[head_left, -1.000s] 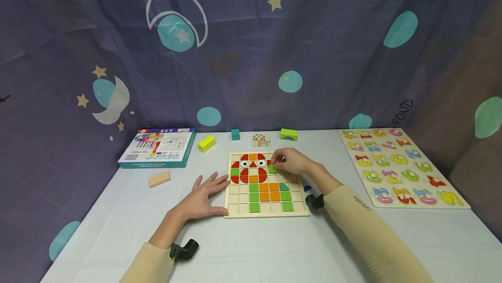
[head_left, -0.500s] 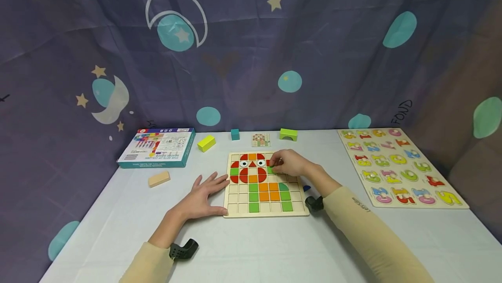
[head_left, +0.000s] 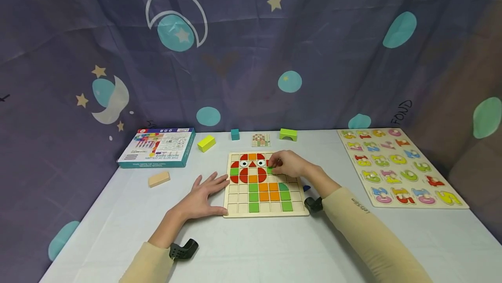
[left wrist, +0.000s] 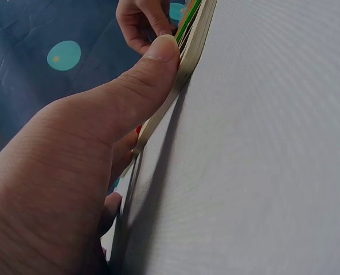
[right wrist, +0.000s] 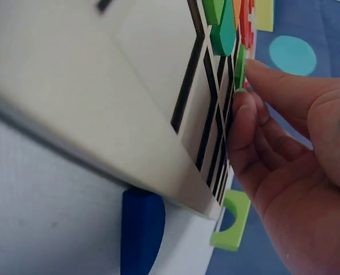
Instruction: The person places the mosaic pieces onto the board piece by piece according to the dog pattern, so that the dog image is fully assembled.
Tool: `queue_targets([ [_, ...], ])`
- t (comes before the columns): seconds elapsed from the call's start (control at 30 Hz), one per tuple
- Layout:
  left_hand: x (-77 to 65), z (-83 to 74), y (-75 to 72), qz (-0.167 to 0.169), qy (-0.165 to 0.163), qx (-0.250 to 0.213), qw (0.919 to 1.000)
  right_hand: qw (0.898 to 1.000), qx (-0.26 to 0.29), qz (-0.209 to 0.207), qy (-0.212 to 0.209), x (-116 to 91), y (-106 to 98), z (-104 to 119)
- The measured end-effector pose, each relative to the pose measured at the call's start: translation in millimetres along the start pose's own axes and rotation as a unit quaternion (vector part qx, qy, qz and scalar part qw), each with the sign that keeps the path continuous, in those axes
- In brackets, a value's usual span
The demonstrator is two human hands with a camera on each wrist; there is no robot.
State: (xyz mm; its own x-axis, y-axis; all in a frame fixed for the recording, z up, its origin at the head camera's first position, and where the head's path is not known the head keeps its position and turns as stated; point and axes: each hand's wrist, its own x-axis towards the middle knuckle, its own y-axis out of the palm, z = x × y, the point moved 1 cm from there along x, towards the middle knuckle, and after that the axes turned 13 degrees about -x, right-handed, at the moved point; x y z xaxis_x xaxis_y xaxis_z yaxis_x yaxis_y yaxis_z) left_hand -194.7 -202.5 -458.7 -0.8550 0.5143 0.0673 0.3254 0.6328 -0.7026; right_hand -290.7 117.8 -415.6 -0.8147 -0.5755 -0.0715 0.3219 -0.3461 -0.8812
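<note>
A wooden grid board [head_left: 270,214] lies on the white table, with red, orange, green and eye-printed tiles forming a bird-like figure. My right hand [head_left: 291,163] is at the board's upper right and pinches a small green square tile [right wrist: 240,69] between thumb and fingers, at a cell beside the red tiles. The fingers partly cover that tile, so whether it lies flat cannot be told. My left hand [head_left: 201,197] rests spread at the board's left side, its thumb [left wrist: 158,57] and fingertips touching the edge. A teal rounded tile [head_left: 283,186] sits lower on the grid.
A dark blue rounded piece [right wrist: 142,229] lies against the board's right edge. Behind stand a yellow block [head_left: 206,143], teal cube [head_left: 235,134], pattern card [head_left: 260,140] and green arch [head_left: 288,134]. A box [head_left: 157,148] and wooden block [head_left: 159,179] are left; a number puzzle [head_left: 404,167] is right.
My right hand has lowered slightly, and the green tile has shifted a little left into the cell beside the red tiles. My left hand has stayed in place.
</note>
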Motion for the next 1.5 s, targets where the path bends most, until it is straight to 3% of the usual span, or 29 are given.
queue_targets([
  [0.5, -0.3, -0.1, -0.2, 0.001, -0.002, 0.003, 1.0000, 0.999, 0.042, -0.002, 0.018, -20, -17, -13],
  [0.9, -0.6, -3.6, -0.8, -0.002, 0.003, -0.004, 1.0000, 1.000, 0.028, -0.009, 0.001, -63, -35, -39],
  [1.5, -0.9, -1.9, -0.5, -0.002, 0.011, 0.001, 0.9999, 0.998, 0.007, -0.022, 0.052, -121, -41, -77],
])
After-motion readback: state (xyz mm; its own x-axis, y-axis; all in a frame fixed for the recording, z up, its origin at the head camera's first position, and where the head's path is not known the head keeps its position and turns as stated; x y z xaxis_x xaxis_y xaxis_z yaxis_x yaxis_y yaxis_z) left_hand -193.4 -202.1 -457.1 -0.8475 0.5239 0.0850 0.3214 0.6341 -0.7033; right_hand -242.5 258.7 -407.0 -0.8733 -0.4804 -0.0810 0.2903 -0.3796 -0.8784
